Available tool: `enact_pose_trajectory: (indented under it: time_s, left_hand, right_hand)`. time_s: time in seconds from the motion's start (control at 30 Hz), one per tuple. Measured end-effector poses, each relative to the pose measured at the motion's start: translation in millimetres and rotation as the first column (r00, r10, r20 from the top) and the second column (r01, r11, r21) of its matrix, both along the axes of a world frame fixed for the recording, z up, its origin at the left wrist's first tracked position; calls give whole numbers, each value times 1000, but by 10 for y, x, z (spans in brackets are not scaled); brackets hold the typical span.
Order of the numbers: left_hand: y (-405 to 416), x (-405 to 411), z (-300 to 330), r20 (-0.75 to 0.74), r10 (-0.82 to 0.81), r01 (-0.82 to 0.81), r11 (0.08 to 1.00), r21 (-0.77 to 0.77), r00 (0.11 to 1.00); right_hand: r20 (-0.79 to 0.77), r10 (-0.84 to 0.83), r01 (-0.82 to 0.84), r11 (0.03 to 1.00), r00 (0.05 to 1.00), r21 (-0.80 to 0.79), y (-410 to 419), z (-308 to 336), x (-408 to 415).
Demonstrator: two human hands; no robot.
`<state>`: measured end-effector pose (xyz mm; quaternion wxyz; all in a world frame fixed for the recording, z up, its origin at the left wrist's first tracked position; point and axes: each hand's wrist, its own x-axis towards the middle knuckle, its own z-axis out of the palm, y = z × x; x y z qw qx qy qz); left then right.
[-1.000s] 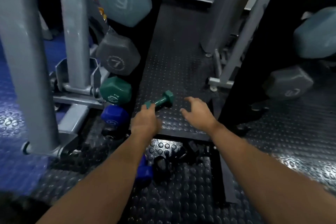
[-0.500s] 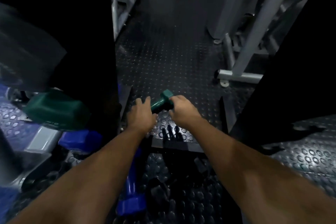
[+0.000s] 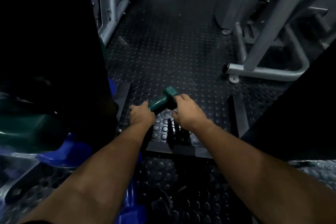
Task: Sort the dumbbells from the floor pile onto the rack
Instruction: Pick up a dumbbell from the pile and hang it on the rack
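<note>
A small green dumbbell [image 3: 162, 100] lies tilted on the studded rubber floor, its far head up and to the right. My left hand [image 3: 141, 116] grips its near end, which the hand hides. My right hand [image 3: 188, 110] curls over the far head from the right. A blue dumbbell [image 3: 133, 203] lies on the floor under my left forearm. On the rack at the left edge sit a large green dumbbell head [image 3: 31, 132] and a blue one [image 3: 67, 152] below it.
A dark upright post [image 3: 60, 42] fills the left side. Grey machine frames stand at the back left [image 3: 109, 2] and at the right [image 3: 263, 51], with a floor tube [image 3: 263, 72]. A black mat edge [image 3: 174, 151] crosses the floor below my hands.
The view has swung down and toward the floor. My right hand moved left onto the green dumbbell's far head, and both hands now hold it; it has barely shifted over the last half second.
</note>
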<state>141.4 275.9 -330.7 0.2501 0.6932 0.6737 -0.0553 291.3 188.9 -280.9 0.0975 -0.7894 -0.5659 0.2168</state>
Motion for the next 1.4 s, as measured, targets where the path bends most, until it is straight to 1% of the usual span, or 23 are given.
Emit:
enact_pose_trajectory:
  time_s: [0.1,0.23,0.4,0.5,0.67,0.8,1.0,1.1,1.2,1.3,1.4]
  left_hand:
    - [15,17,-16,-2,6,-6,1000,5,1000]
    - [32,-34,-40,-16,-42,42,999,-6,999]
    - [-116,-203,-106,2,-221,221,975,12,975]
    - [-240,-245,-117,13,-306,306,952,24,952]
    - [-381,-275,-144,75,-381,377,924,63,921]
    - [-426,-217,-140,107,-358,355,934,39,928]
    - [-353,-158,-97,95,-305,308,951,-19,948]
    - [-358,-172,-34,115,-274,279,960,-34,955]
    - [-381,-205,87,111,-258,261,965,-18,960]
    - [-414,-189,321,141,-250,246,968,49,958]
    - [-516,-185,656,183,-270,257,962,93,945]
  right_hand:
    - [34,3,-2,1000,999,-13,11,-35,61]
    - [90,41,-34,997,995,-75,-92,-127,130]
    - [109,47,-22,976,993,-217,-300,-255,137]
    - [91,-4,31,955,996,-296,-414,-339,111]
    - [75,-67,85,959,995,-270,-505,-475,94]
    - [7,-142,139,953,990,-268,-385,-469,29]
    - [13,-197,192,938,980,-287,-315,-426,-52]
    - [37,-228,230,945,973,-232,-359,-384,-126]
    - [79,-217,227,960,973,-162,-409,-279,-163]
    - [74,-233,240,966,970,-101,-475,-80,-130]
    - [44,-297,299,953,954,-44,-656,233,-144]
